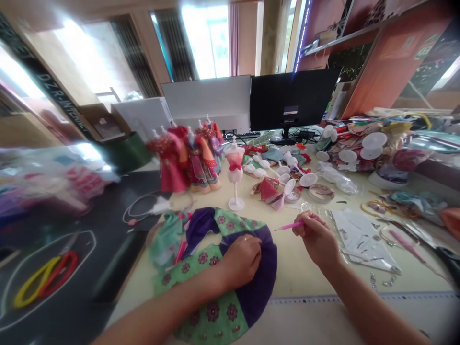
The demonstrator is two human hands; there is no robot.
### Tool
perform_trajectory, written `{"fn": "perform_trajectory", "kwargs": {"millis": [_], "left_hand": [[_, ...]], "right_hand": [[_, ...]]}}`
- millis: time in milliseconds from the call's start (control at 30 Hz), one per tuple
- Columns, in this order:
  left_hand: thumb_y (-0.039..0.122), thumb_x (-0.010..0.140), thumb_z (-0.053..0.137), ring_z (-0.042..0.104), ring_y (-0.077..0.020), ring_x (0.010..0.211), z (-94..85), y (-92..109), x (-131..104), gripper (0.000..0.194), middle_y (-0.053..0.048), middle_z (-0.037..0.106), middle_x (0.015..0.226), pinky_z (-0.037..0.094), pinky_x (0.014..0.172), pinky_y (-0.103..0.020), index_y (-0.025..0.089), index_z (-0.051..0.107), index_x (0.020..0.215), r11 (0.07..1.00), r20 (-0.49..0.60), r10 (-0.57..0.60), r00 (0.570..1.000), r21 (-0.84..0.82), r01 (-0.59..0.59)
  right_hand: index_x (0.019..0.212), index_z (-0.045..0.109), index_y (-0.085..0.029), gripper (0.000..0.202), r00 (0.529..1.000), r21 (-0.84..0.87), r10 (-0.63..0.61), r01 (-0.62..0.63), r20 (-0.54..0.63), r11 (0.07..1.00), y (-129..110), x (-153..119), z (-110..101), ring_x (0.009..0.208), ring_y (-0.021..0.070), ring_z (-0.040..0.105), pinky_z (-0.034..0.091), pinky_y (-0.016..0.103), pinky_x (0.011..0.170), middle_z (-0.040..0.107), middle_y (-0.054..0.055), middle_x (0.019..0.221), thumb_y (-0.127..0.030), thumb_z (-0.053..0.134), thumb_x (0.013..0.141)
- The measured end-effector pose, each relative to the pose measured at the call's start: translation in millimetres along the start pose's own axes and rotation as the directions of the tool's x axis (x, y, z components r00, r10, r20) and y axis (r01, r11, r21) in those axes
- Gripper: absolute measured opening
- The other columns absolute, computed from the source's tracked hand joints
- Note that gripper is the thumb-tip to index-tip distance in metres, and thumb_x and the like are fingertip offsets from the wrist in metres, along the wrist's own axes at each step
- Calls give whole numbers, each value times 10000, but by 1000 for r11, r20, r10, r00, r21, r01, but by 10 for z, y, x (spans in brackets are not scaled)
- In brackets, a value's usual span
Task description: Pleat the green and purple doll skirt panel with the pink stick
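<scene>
A round patchwork fabric piece (233,311), green with maroon flowers and dark purple panels, lies on the cream table with an opening near its middle. My left hand (242,261) rests on one purple panel, its fingers curled against the cloth; the fingertips are partly hidden. To the right of the fabric, my right hand (318,235) is raised, pinching a slim pink pencil-like tool (293,225). The tool's fine point faces left, toward the fabric edge, and is apart from it. Behind the fabric stands a small white dress form (235,172) wearing a pink top with a red bow.
Several dressed miniature forms (196,163) stand back left. White stands and cloth scraps (273,189) lie behind, near a tape roll (321,192). At right are a plastic packet (362,239) and black-handled scissors (447,258). A monitor (294,100) stands behind; red-and-yellow-handled scissors (46,282) lie left.
</scene>
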State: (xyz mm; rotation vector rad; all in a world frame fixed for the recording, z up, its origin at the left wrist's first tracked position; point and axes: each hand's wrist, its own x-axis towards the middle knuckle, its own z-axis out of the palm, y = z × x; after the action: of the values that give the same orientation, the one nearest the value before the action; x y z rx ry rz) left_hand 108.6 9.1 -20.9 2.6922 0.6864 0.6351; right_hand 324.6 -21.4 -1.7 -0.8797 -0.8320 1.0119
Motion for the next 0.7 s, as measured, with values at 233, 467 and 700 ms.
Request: {"fn": "perform_trajectory", "kwargs": {"millis": [233,467,700], "left_hand": [[111,834,482,622,-177,933,-533,180,-796,139,-57,691,985,486,888,-327,177,595,787,969,186,40,982,-246,8],[259,888,484,586,-120,653,-996,-25,-652,210,14,651,714,427,576,-195,188,628,752,863,306,-451,839,-92,497],[248,903,526,608,-148,794,-736,-658,-35,179,-86,607,1121,491,777,-336,140,622,797,822,115,-570,814,87,563]], "right_hand": [[610,561,-184,208,998,30,56,-56,2,998,0,-7,13,471,106,426,362,258,486,467,-22,473,-290,634,773],[597,574,-187,194,994,44,104,-103,-14,994,39,2,10,474,104,426,355,252,488,469,-20,473,-274,641,757],[599,596,-187,160,993,64,117,-115,-22,991,46,5,9,470,96,430,348,243,486,479,-20,476,-254,652,733]]}}
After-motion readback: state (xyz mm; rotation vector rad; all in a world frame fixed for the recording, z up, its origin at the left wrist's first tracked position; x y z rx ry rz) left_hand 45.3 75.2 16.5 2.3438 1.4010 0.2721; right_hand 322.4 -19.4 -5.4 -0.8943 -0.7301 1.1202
